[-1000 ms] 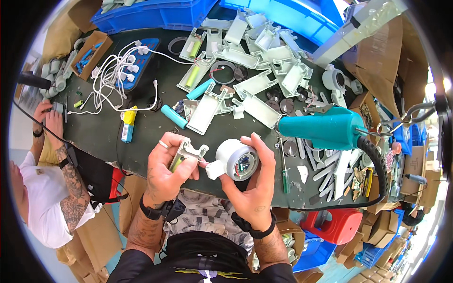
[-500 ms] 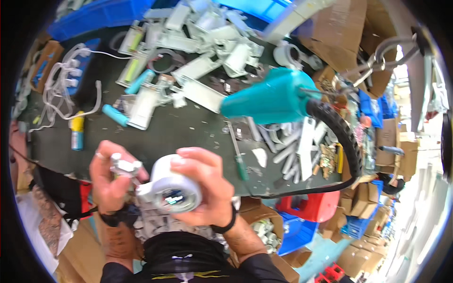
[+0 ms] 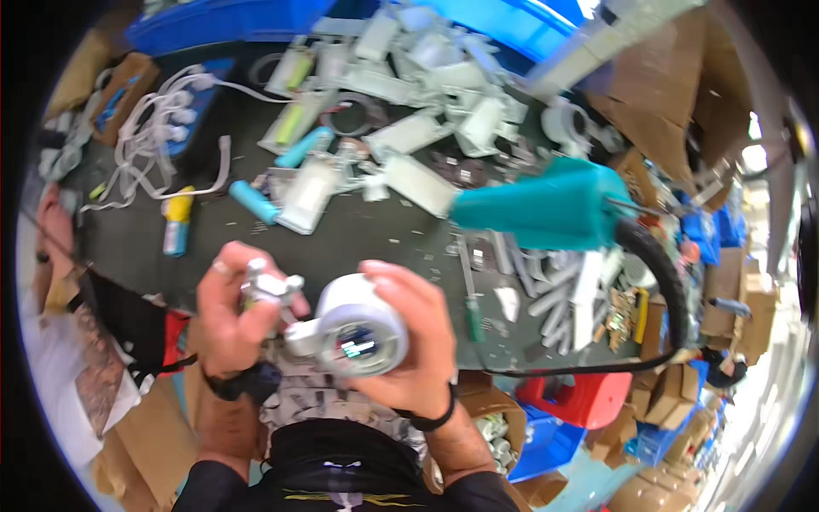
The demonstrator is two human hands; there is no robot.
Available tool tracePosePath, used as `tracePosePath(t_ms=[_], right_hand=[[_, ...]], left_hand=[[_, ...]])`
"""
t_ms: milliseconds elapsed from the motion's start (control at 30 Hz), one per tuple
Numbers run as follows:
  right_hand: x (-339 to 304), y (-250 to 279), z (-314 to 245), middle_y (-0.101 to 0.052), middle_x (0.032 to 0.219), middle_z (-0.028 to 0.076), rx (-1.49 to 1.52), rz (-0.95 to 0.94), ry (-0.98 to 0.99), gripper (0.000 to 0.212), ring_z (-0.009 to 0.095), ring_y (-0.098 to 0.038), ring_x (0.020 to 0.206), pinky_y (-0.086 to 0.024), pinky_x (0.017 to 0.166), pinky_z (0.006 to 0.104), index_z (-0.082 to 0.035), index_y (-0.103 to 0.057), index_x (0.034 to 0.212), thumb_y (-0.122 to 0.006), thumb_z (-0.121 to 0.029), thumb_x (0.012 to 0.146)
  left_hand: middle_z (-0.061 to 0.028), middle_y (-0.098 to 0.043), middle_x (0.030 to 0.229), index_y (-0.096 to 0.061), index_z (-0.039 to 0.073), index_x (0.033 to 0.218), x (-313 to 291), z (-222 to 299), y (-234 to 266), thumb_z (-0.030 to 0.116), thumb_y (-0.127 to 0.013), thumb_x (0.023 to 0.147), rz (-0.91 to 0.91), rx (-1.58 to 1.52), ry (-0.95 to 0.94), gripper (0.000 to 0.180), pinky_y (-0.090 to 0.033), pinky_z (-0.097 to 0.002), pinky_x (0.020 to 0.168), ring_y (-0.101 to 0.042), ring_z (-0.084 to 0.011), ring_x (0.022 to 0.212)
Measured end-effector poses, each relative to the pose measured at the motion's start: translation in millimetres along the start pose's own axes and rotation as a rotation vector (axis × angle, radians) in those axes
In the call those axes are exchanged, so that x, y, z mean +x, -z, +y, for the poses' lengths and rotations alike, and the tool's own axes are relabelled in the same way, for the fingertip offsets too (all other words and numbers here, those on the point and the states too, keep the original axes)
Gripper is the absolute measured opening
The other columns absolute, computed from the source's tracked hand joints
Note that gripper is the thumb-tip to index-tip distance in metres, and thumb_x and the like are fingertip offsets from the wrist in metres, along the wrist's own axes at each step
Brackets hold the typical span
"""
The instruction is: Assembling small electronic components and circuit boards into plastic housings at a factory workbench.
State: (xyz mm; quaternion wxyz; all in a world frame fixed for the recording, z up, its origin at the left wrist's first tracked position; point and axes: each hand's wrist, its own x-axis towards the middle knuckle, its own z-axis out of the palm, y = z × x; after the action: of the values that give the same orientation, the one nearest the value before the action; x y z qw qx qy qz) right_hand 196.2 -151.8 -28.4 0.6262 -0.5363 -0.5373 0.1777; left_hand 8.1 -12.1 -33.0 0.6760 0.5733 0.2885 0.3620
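Note:
Above the near edge of the bench, my right hand (image 3: 422,341) is wrapped round a white cylindrical device (image 3: 351,307) with a round, dark, glassy end facing me. A short white arm (image 3: 300,336) sticks out from its left side. My left hand (image 3: 230,320) pinches a small white bracket-like piece (image 3: 271,287) with knobbed ends, close beside that arm. Whether the bracket piece joins the device is hidden by my fingers. To the right and above hangs a teal handheld power tool (image 3: 546,205) with a thick black cord, apart from both hands.
White plastic housings (image 3: 409,81) heap at the back of the dark bench (image 3: 171,277). Light-blue cylinders (image 3: 254,201), a yellow-and-blue cylinder (image 3: 177,224), white cables (image 3: 136,145) and a green-handled screwdriver (image 3: 474,316) lie around. Another person's tattooed arm (image 3: 98,367) shows at left.
The whole view has shifted, so bench and hands sit farther right in the picture. Both hands keep their holds. More of the other person shows at the left edge.

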Motion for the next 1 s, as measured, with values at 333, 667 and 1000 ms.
tracePosePath(t_ms=[333,667,1000], right_hand=[[4,-12,2,-0.059,0.149,0.023,0.013,0.099,-0.161,0.086,0.028,-0.064,0.129,-0.052,0.11,0.0414,0.004,-0.05,0.149,-0.093,-0.007,0.075],[3,-18,0,-0.055,0.152,0.02,0.106,0.161,-0.264,0.089,0.027,-0.064,0.129,-0.052,0.111,0.0413,0.003,-0.046,0.154,-0.09,0.0,0.077],[3,-20,1,-0.056,0.152,0.019,0.086,0.201,-0.28,0.085,0.024,-0.063,0.129,-0.051,0.111,0.0389,0.005,-0.045,0.154,-0.09,-0.004,0.082]], left_hand=[[-0.0121,-0.075,0.095,-0.055,0.0,0.122,7,6,1,0.003,-0.066,0.098,-0.121,-0.098,0.024,0.026,-0.055,-0.0267,0.064,-0.068,-0.0114,0.071],[-0.0139,-0.075,0.098,-0.057,-0.001,0.126,11,13,-3,0.023,-0.056,0.11,-0.066,-0.272,0.131,0.029,-0.055,-0.0274,0.063,-0.068,-0.0125,0.071],[-0.0136,-0.075,0.096,-0.058,-0.002,0.127,13,15,-1,0.028,-0.051,0.112,-0.102,-0.209,0.172,0.034,-0.056,-0.0274,0.066,-0.068,-0.0127,0.071]])
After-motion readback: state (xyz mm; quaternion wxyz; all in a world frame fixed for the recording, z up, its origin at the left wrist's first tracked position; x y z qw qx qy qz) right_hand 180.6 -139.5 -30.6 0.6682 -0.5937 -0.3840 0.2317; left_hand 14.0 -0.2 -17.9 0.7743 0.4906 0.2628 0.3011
